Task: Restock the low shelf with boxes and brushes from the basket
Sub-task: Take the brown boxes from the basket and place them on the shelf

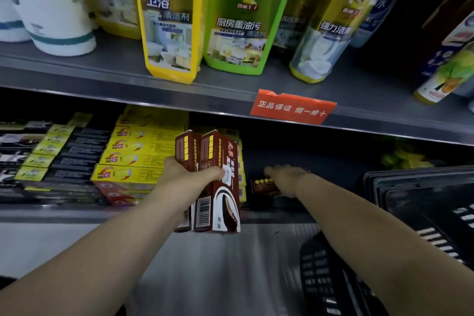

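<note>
My left hand (187, 174) grips two tall brown boxes (218, 187) held side by side, upright, in front of the low shelf (64, 213). My right hand (284, 178) reaches into the dark gap of that shelf and rests on a small brown box (263, 186) lying there; how its fingers lie is hard to make out. The black basket (423, 202) stands at the right, beside my right forearm.
Stacks of yellow boxes (136, 154) and black-and-yellow packs (64, 159) fill the low shelf's left half. Above, an upper shelf (230, 95) carries yellow and green cleaner bottles (246, 20) and an orange price tag (292, 106). A second black basket part (323, 277) sits low right.
</note>
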### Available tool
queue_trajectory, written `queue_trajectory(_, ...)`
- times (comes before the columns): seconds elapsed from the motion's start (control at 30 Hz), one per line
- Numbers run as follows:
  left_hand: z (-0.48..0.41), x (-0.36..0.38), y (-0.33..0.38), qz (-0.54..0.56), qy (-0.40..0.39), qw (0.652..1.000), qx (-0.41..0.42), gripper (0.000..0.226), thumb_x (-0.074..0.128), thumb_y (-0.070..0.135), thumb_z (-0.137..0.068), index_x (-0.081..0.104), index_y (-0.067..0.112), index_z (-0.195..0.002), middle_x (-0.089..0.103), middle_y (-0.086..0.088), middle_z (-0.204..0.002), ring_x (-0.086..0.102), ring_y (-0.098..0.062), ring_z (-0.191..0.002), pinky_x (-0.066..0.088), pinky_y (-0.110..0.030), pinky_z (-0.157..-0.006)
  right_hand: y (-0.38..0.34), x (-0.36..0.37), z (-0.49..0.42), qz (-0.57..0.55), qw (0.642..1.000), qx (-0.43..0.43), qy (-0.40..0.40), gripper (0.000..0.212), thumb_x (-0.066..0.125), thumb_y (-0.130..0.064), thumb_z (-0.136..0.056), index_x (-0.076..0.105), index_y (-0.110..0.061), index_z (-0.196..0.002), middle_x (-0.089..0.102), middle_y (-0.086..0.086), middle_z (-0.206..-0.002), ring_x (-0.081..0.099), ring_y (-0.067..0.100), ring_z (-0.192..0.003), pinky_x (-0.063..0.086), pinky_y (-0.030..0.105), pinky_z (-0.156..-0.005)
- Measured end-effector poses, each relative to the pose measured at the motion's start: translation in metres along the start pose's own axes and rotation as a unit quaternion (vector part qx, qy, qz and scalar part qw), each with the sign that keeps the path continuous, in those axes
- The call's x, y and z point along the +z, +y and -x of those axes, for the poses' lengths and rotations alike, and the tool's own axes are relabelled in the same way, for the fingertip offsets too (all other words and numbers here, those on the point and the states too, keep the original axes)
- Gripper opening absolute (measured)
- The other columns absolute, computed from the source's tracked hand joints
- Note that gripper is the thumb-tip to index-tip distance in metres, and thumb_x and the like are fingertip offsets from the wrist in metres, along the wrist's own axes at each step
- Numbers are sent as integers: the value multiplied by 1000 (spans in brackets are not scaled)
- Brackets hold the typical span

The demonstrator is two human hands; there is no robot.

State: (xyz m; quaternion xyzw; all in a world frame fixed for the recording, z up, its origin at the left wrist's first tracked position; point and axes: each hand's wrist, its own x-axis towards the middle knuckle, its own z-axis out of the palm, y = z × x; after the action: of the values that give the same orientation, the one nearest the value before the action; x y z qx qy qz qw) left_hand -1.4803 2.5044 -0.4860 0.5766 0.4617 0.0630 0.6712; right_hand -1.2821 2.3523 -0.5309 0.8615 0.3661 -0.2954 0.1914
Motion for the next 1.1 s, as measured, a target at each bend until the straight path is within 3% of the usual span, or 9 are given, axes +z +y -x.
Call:
queue_trajectory(0.1,-4,-1,-2,-25,9,1000,9,69,85,26,-58,49,17,-117,67,-4,-94,66,-23,-78,51,-31,-62,0,23,-9,-92,995,-27,1,55,51,-8,-86,33,-27,-134,44,10,-134,50,29,-110,42,33,-86)
queue_trajectory(0.27,-3,2,-4,-49,24,998,3,69,85,27,-59,48,16,-116,65,-4,-92,63,-21,-75,46,-27,-55,8,33,-24,-105,993,-50,17,66,70,-5,-76,40,-25,-131,47,7,-130,48,25,-111,37,27,-82)
queue_trajectory(0.4,-3,5,-7,-63,19,998,-2,72,86,31,-56,47,18,-115,66,-6,-97,65,-28,-84,55,-44,-76,11,34,-26,-129,990,-53,17,65,71,-3,-75,42,-26,-128,47,5,-129,49,23,-108,39,26,-78)
queue_trajectory(0.53,-3,5,-9,-57,7,998,-3,71,86,32,-57,49,19,-116,68,-7,-96,67,-30,-84,55,-49,-80,12,34,-28,-127,990,-54,14,67,66,1,-76,41,-27,-132,44,7,-130,48,26,-111,38,29,-81)
queue_trajectory(0.73,-4,10,-11,-49,6,999,-9,70,86,32,-58,47,18,-115,68,-5,-93,67,-27,-79,54,-37,-66,12,36,-27,-139,988,-58,27,63,64,0,-77,43,-26,-131,43,8,-129,48,26,-109,39,28,-79)
queue_trajectory(0.87,-5,18,-10,-18,7,1000,-18,66,86,32,-57,47,21,-110,68,-3,-86,68,-25,-74,55,-39,-64,5,15,-14,-170,984,-36,42,51,55,-4,-86,45,-23,-132,45,7,-134,49,26,-117,43,31,-92)
queue_trajectory(0.93,-4,22,-9,9,-5,999,-31,65,85,32,-57,51,20,-110,72,-4,-87,70,-26,-74,57,-43,-69,-4,-8,-2,-318,944,-31,78,32,49,-15,-92,56,-17,-123,55,5,-128,53,22,-116,41,28,-95)
queue_trajectory(1.03,-1,27,-6,70,-33,996,-37,63,86,30,-56,56,22,-110,75,-2,-80,72,-21,-65,55,-32,-53,-22,-31,28,-622,776,-92,-50,30,56,-40,-89,62,-18,-108,67,5,-109,62,22,-106,50,35,-89)
queue_trajectory(1.1,2,30,-3,97,-54,993,-34,71,84,38,-48,57,22,-112,75,-2,-82,72,-17,-63,52,-26,-44,-31,-30,41,-647,741,-148,-102,35,64,-42,-83,59,-21,-111,68,5,-109,64,21,-102,54,37,-86)
